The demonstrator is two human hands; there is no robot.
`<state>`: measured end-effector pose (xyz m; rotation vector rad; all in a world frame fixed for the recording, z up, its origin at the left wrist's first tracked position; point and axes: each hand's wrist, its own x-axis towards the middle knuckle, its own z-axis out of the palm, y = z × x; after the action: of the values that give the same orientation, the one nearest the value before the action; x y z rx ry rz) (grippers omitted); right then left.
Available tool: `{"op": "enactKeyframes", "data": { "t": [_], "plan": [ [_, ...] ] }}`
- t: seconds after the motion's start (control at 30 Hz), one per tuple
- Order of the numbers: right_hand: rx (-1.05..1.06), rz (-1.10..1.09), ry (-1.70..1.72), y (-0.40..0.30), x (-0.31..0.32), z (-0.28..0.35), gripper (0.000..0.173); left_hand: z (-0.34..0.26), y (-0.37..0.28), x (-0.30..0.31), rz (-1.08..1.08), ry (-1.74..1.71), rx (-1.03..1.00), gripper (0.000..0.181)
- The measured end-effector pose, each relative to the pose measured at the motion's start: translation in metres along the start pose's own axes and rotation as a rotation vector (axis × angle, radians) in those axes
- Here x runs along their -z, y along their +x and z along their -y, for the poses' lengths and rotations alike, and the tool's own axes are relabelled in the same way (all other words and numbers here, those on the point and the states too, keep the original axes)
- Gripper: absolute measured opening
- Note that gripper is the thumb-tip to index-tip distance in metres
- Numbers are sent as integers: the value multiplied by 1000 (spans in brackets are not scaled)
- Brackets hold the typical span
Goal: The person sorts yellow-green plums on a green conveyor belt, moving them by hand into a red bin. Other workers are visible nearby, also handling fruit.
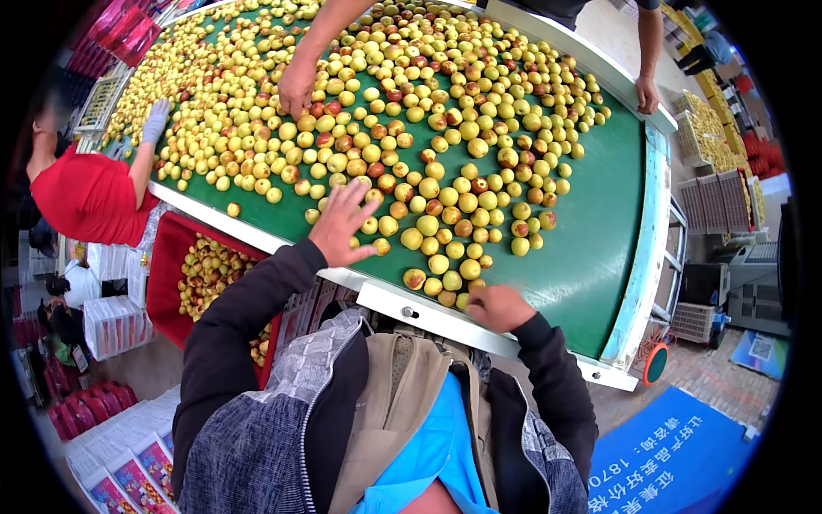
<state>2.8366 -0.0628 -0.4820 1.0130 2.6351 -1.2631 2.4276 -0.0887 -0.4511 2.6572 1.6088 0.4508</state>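
Many yellow-green jujubes (476, 148), some with reddish-brown patches, lie spread over a green conveyor belt (591, 231). My left hand (343, 225) is over the near side of the belt, palm down and fingers apart, with several jujubes around the fingertips and thumb. Close to the belt's near edge, my right hand (501, 308) has its fingers curled beside the nearest jujubes. It is slightly blurred, and whether a fruit is inside it is hidden.
White metal rails (437, 321) border the belt. Opposite me, another person's hand (298, 83) touches jujubes and their other hand (647, 95) rests on the far rail. A gloved hand (155, 121) works at left. A red-lined bin (167, 283) of jujubes stands below my left arm.
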Motion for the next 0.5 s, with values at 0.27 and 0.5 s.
{"op": "enactKeyframes", "data": {
  "t": [0.27,0.5],
  "plan": [
    [115,-77,407,35,-10,31,32,-3,25,-11,217,25,-110,97],
    [21,-615,360,26,25,0,46,29,48,-13,-140,88,43,72]
  ]
}}
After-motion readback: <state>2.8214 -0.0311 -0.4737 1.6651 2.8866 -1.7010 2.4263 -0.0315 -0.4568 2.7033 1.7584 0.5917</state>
